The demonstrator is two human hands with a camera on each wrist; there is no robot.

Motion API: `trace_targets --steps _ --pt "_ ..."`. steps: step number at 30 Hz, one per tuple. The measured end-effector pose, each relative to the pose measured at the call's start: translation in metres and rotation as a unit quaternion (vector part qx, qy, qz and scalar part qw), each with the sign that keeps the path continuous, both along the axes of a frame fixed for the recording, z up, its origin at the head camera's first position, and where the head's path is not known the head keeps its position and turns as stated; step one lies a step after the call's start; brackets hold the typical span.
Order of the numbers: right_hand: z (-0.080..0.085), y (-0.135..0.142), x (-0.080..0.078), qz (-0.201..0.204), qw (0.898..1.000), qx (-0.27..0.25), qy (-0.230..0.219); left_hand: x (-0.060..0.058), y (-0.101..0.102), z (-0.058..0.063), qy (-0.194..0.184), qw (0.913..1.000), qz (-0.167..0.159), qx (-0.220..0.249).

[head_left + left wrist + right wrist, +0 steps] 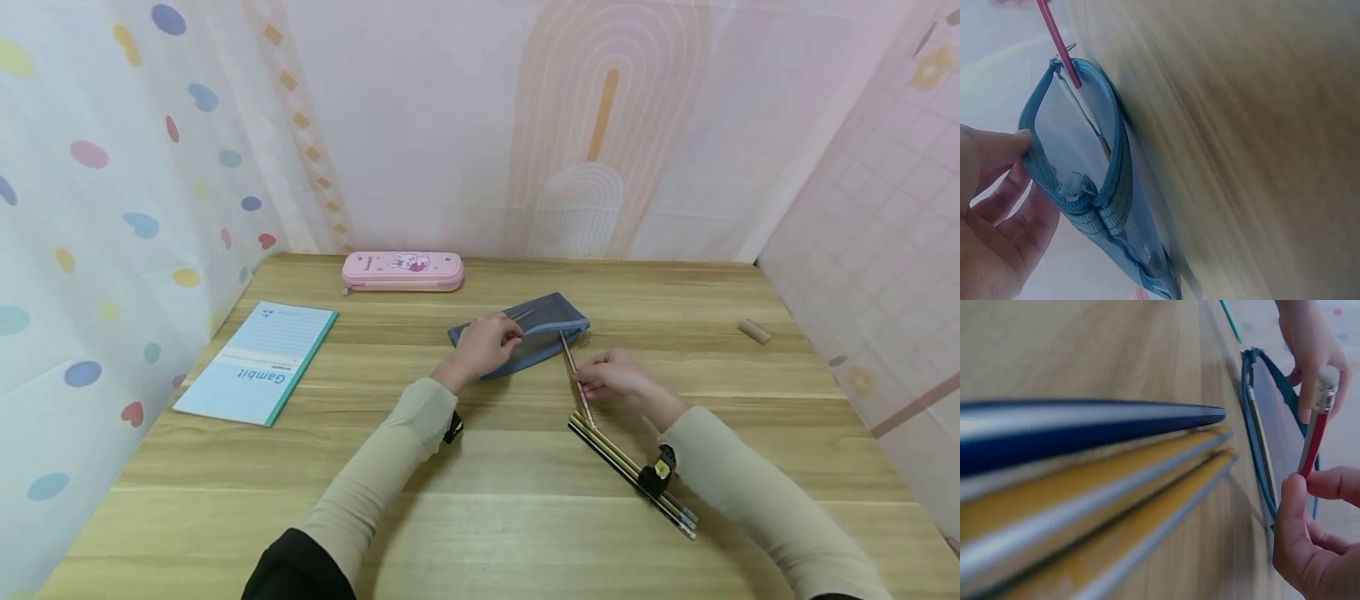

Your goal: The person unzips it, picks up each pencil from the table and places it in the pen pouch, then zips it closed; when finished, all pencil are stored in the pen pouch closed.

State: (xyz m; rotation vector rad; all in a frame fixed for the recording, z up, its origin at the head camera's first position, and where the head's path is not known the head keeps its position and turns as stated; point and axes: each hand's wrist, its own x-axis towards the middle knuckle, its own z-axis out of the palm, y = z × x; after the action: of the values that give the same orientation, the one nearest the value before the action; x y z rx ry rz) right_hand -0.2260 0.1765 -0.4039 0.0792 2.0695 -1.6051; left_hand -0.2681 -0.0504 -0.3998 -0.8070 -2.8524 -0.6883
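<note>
A blue-grey mesh zip pouch [546, 307] lies on the table, its mouth held apart by my left hand [483, 343], which pinches the upper rim between thumb and fingers. My right hand [617, 379] pinches a red pencil [1315, 439] near its white eraser end. The other end of this pencil reaches into the pouch's mouth, as the left wrist view shows. Inside the pouch, another pencil [1261, 432] lies along the lower side. Beneath my right wrist, several gold and dark pencils [611, 450] lie side by side on the wood.
A pink pencil case [403, 273] stands at the table's back edge. To the left lies a light-blue notebook [258, 362] with a green spine. A small tan cylinder [753, 331] is on the far right. Patterned curtains [420, 125] hang behind and beside the wooden table [510, 517].
</note>
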Motion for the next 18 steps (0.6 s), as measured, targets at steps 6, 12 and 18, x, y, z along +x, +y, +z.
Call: trace_targets --steps 6,12,18 --pt "-0.003 -0.016 -0.013 -0.053 0.997 -0.050 -0.031 0.000 0.000 0.000 -0.005 1.0000 0.001 0.004" --pt "-0.004 -0.029 -0.025 -0.103 0.990 -0.088 -0.047 -0.001 0.003 -0.002 0.004 1.0000 -0.002 0.000" --pt "-0.004 -0.041 -0.033 -0.138 0.981 -0.117 -0.075 -0.001 0.006 -0.003 0.003 1.0000 0.000 -0.001"
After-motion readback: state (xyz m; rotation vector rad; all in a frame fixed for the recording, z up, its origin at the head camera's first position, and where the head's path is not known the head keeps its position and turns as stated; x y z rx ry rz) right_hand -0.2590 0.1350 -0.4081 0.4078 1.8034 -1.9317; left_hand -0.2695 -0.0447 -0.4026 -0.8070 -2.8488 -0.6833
